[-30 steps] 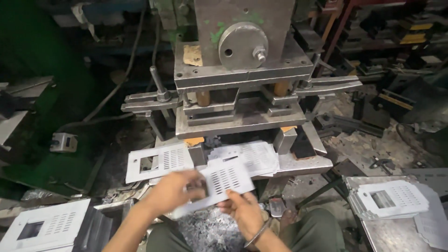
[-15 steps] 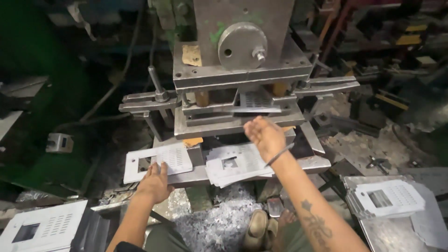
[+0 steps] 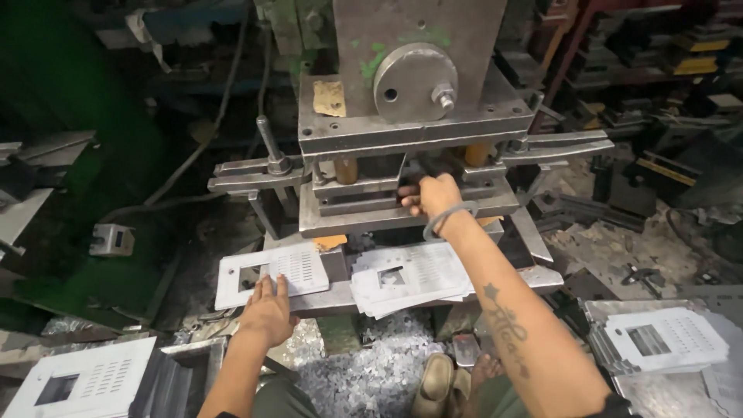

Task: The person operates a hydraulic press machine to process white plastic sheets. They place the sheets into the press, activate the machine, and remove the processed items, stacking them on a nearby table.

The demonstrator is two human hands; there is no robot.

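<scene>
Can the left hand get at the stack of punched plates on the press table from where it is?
Probably yes. The left hand rests on a single plate just beside the stack, with nothing between them; the right hand is up in the press.

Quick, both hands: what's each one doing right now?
Left hand: open, fingers flat on the perforated white plate.
Right hand: reaching into the press die; grip cannot be told.

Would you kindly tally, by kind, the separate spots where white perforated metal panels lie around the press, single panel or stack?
Single white perforated panels: 2, one under the left hand at, one at lower left.
Stacks of white perforated panels: 2, one on the press bed, one at lower right.
Total: 4 spots.
</scene>
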